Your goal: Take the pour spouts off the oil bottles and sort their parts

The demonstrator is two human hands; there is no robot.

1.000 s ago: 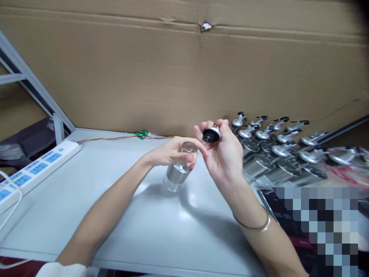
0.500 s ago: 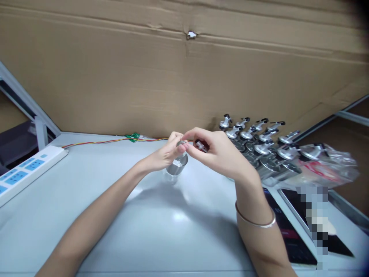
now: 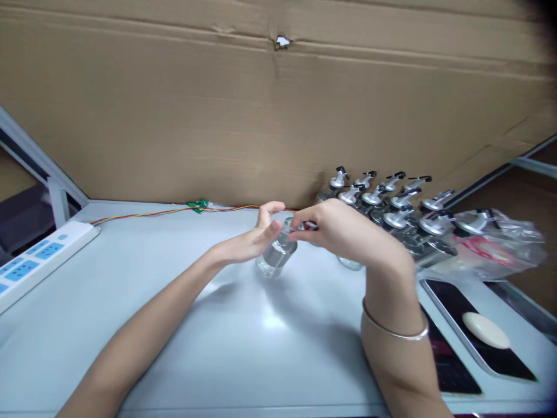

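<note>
A small clear glass bottle with a metal band is on the table in front of me, its top leaning right. My right hand pinches the bottle's neck between thumb and fingertips. Just left of the bottle, my left hand is open, thumb and fingers apart. Dark and silvery bits show between my right fingers, but I cannot tell what they belong to.
Several similar bottles with silver and black pourer tops stand at the right, beside a clear plastic bag. A phone bears a white oval object. A power strip lies left; thin wires run along the back.
My left hand has come off the bottle's top and opened. My right hand has shifted slightly right, and the bottle's top now leans toward it.
</note>
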